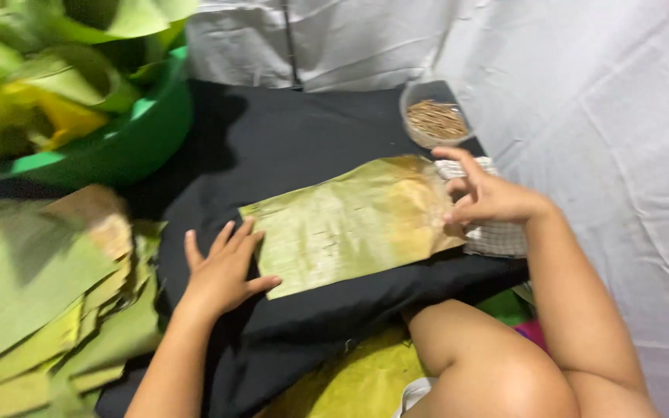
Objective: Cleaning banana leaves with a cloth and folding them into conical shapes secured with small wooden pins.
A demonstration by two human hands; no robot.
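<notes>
A: Leaf position?

B: Lay flat at centre frame. Banana leaf piece, yellow-green, roughly rectangular, spread on black cloth covering the surface.

A: Hands?

B: Left hand lower centre-left, fingers spread open, palm down, pressed on the leaf's left edge. Gripped nothing. Right hand right of centre, fingers loosely curled, fingertips touching the leaf's right end. Sat partly over a checked cloth just beside the leaf. Couldn't tell if it pinched the leaf or only pressed it.

A: Surroundings?

B: Clear round container of thin brown sticks, upper right of centre, just above the right hand, apart from the leaf. Green basin upper left, filled with folded green and yellow leaves. Stack of cut leaf pieces lower left, blurred, near the left forearm. White sheet across top and right side. Bare knee at bottom right, below the black cloth edge.
</notes>
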